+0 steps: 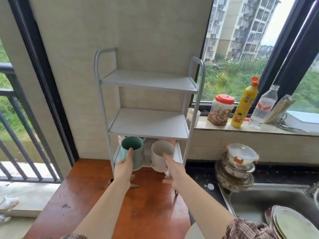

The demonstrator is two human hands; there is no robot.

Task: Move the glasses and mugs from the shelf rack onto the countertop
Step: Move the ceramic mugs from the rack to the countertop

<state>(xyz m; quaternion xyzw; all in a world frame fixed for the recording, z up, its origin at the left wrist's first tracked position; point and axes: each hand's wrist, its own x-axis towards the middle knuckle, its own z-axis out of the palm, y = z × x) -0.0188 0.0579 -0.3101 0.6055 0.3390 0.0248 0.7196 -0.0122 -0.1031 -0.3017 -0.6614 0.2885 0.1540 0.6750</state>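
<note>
Kitchen corner: reddish wooden countertop [82, 200] against a beige tiled wall, windows on both sides. Head view only.

Grey three-tier shelf rack [148, 123] stands at the back of the countertop, against the wall.

Left hand [123, 171] grips a green mug [133, 149], thumb hooked over the rim, fingers wrapped round the outside. Right hand [172, 173] grips a white mug [160, 157], thumb over the rim, fingers round the side by the handle. Both mugs sit at the front edge of the bottom tier, side by side, tilted with mouths toward the camera. Cannot tell if their bases touch the shelf.

Another mug [120, 138] is partly hidden behind the green one, deeper under the middle tier.

Right of the rack, the windowsill holds a red-lidded jar [221, 111], a yellow squeeze bottle [245, 104] and a clear water bottle [262, 107]. Below it, stacked lidded containers [238, 166] on a dark counter beside a steel sink [259, 204]. Plates [293, 223] are stacked at the lower right. Small white cap [210, 187] lies near the sink corner.
</note>
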